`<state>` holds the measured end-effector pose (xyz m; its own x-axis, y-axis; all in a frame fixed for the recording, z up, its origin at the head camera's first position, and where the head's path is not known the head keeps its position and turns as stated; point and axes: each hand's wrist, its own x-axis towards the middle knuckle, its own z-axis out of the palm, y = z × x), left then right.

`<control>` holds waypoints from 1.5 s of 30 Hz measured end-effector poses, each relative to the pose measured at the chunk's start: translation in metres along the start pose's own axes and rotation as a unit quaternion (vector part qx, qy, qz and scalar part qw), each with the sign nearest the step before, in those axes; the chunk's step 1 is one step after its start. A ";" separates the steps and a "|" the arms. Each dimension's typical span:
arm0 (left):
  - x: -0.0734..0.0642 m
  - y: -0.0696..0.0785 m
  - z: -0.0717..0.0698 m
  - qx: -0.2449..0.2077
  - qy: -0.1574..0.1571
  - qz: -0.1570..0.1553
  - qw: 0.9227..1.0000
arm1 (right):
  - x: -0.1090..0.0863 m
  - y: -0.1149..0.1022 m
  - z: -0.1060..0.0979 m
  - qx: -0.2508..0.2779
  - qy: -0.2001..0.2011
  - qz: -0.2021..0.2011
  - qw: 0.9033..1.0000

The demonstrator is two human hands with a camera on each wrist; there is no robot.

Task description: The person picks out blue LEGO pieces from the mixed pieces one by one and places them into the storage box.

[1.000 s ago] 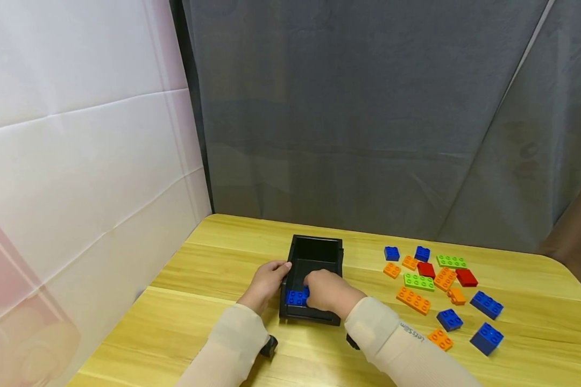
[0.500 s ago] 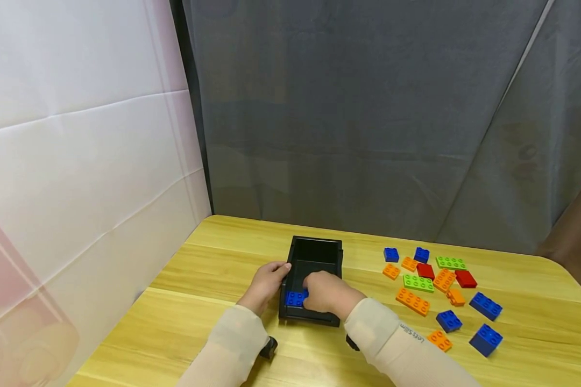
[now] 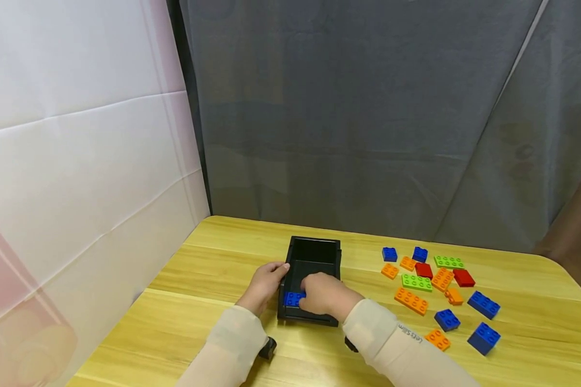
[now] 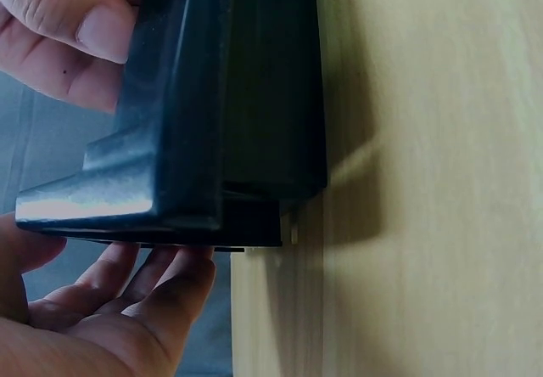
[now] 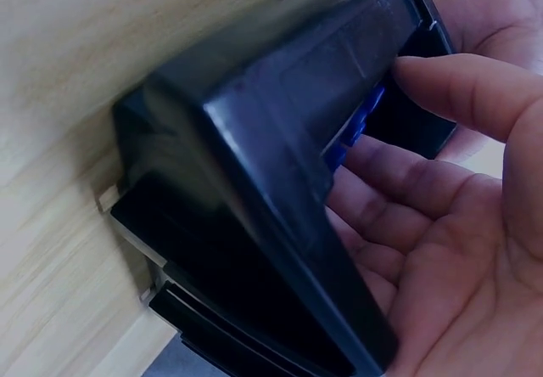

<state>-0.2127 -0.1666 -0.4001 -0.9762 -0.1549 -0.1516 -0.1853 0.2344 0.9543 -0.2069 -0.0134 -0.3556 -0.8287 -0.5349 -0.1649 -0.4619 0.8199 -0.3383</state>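
In the head view a black bin (image 3: pixel 314 241) stands on the wooden table (image 3: pixel 203 322). My left hand (image 3: pixel 263 285) grips its left side, thumb at the rim. In the left wrist view that hand's fingers (image 4: pixel 174 288) lie against the bin's outer wall. My right hand (image 3: pixel 326 295) reaches inside the bin's near end. There it pinches a blue brick (image 3: pixel 292 299), whose left part shows its studs. The right wrist view has this brick (image 5: pixel 361 126) between thumb and fingers, mostly hidden by the bin's wall (image 5: pixel 280 131).
Loose bricks lie to the right of the bin: several blue bricks (image 3: pixel 484 305), several orange bricks (image 3: pixel 411 301), two green bricks (image 3: pixel 416 282) and two red bricks (image 3: pixel 463 278). A white curtain (image 3: pixel 87 161) hangs at the left. Behind the table is a grey curtain (image 3: pixel 344 134).
My right hand has shifted slightly left and down inside the bin. The blue brick and my left hand's hold look nearly the same.
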 end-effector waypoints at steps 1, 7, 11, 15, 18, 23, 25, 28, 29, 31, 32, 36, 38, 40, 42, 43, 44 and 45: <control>0.000 0.000 0.000 0.001 0.000 0.000 1.000 | 0.000 0.000 0.000 0.000 0.000 0.000 1.000; 0.002 -0.001 0.000 0.003 -0.001 0.003 1.000 | -0.001 0.000 0.001 -0.004 0.000 -0.001 1.000; 0.002 -0.001 0.000 0.003 -0.002 0.010 1.000 | -0.002 0.001 0.002 -0.006 0.003 -0.005 1.000; 0.002 -0.001 0.000 0.002 -0.002 0.010 1.000 | -0.004 0.002 0.002 -0.015 0.016 -0.015 1.000; 0.001 -0.001 0.000 0.001 -0.001 0.005 1.000 | -0.007 0.002 0.002 -0.026 0.025 -0.027 0.999; 0.001 0.000 0.000 0.001 0.000 0.000 1.000 | -0.012 0.003 0.001 -0.053 0.049 -0.053 0.996; 0.001 0.000 0.000 0.002 0.001 0.000 1.000 | -0.014 0.004 0.001 -0.064 0.063 -0.062 0.994; 0.001 0.000 0.001 0.003 0.001 0.002 1.000 | -0.016 0.007 0.001 -0.077 0.081 -0.073 0.991; 0.001 0.000 0.001 0.004 0.001 0.002 1.000 | -0.017 0.007 0.001 -0.080 0.086 -0.076 0.990; 0.001 0.000 0.000 0.004 0.001 0.001 1.000 | -0.019 0.008 0.001 -0.086 0.097 -0.086 0.988; 0.001 0.000 0.000 0.004 0.000 0.002 1.000 | -0.020 0.009 0.001 -0.090 0.102 -0.090 0.987; 0.001 0.000 0.000 0.008 -0.002 0.007 1.000 | -0.024 0.011 -0.001 -0.094 0.119 -0.113 0.982; 0.001 0.000 0.000 0.009 -0.002 0.009 1.000 | -0.026 0.012 -0.002 -0.092 0.126 -0.121 0.980; 0.001 0.000 0.000 0.008 -0.002 0.007 1.000 | -0.029 0.015 -0.003 -0.090 0.132 -0.129 0.979; 0.001 0.000 0.000 0.007 -0.001 0.005 1.000 | -0.031 0.018 -0.003 -0.088 0.141 -0.136 0.977; 0.001 0.000 0.001 0.006 -0.001 0.003 1.000 | -0.032 0.019 -0.003 -0.087 0.144 -0.139 0.976; 0.001 0.000 0.001 0.006 0.000 0.002 1.000 | -0.033 0.021 -0.004 -0.085 0.149 -0.143 0.975; 0.001 0.001 0.001 0.006 0.000 0.001 1.000 | -0.034 0.022 -0.004 -0.084 0.153 -0.146 0.974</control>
<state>-0.2138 -0.1658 -0.4000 -0.9766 -0.1543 -0.1496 -0.1847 0.2465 0.9514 -0.1902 0.0237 -0.3539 -0.6985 -0.6848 0.2077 -0.7152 0.6782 -0.1691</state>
